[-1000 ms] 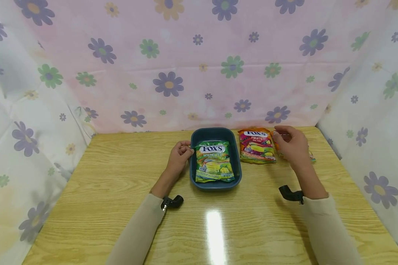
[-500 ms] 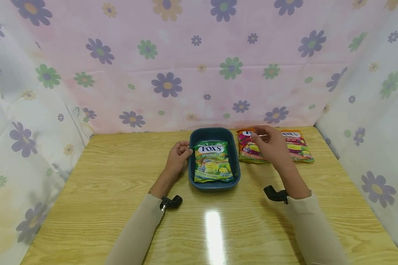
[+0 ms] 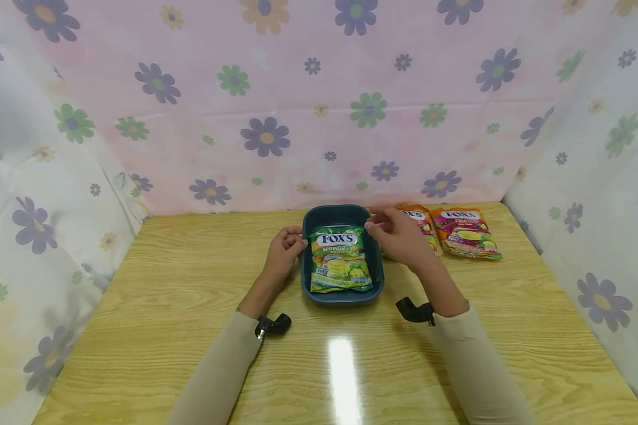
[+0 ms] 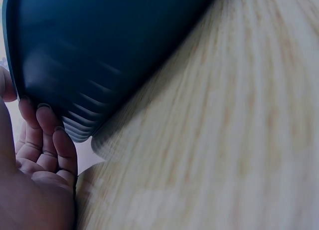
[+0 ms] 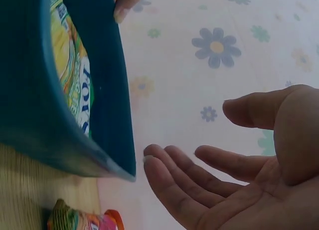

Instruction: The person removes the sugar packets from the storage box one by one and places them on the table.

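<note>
A dark blue plastic bin (image 3: 343,300) stands on the table with a green Fox's Spring Tea candy bag (image 3: 341,260) lying face up inside it. At its left side my left hand (image 3: 285,251) pinches the rim, thumb on one side and curled fingers (image 4: 48,117) against the outer wall. Beside the opposite rim is my right hand (image 3: 404,239), empty, with thumb and fingers spread apart in the right wrist view (image 5: 239,165). That hand partly covers one Fox's Fruits candy bag (image 3: 420,217). A second Fox's Fruits bag (image 3: 466,233) lies to its right.
The wood-grain table (image 3: 191,330) carries everything. A flowered cloth backdrop (image 3: 319,118) rises behind its far edge, with more cloth at both sides. Each wrist wears a black camera mount, such as the right mount (image 3: 414,311).
My right hand has moved left from the far-right Fruits bag, across the nearer one, to the bin's right rim. My left hand keeps its hold on the bin.
</note>
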A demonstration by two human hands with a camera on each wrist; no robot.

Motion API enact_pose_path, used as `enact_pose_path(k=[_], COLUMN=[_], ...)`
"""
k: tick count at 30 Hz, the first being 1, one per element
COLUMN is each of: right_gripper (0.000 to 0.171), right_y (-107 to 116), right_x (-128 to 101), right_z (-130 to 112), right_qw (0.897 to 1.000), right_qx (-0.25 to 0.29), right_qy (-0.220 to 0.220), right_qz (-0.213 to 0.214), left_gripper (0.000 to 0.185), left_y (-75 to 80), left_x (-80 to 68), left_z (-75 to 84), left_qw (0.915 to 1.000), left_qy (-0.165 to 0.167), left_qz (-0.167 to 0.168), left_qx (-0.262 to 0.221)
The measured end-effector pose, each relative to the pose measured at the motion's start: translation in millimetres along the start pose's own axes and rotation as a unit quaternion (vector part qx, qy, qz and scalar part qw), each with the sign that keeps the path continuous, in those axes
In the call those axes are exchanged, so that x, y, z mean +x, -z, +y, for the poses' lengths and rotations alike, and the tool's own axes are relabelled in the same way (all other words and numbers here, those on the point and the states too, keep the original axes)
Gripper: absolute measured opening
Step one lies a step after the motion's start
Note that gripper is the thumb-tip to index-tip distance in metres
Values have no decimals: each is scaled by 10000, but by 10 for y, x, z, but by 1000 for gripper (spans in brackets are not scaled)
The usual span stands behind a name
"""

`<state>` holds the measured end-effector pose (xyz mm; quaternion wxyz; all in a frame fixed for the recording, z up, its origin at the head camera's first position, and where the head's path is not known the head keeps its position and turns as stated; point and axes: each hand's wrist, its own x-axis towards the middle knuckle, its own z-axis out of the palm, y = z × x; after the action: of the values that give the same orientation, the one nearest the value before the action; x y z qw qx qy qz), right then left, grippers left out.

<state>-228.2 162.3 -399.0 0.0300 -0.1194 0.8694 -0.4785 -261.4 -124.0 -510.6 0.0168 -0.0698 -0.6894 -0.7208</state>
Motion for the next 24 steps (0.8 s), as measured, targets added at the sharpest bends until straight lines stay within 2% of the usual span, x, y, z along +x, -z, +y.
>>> enact_pose_path(k=[6,9,15,24], right_gripper=[54,59,70,76], right_y=[-124,-196,-293,-461], right_x=[22,35,50,97], right_z=[-66,-77,-138,-213], right_qw=[9956,9926,9884,9845], right_qx=[168,159,-174,-91], right_qy=[-161,-265,-554,-1124], right_qz=[-909,-1174,-1401,-1343], left_gripper=[33,33,33,32], left_y=[-4,-5,-5,-12], left_x=[-1,-3,4,9], left_z=[10,12,6,-4], left_qw=[10000,10000,9999,9999], left_qy=[16,22,39,17], left_qz=[15,22,35,22], left_qx=[-26,-50,-86,-113])
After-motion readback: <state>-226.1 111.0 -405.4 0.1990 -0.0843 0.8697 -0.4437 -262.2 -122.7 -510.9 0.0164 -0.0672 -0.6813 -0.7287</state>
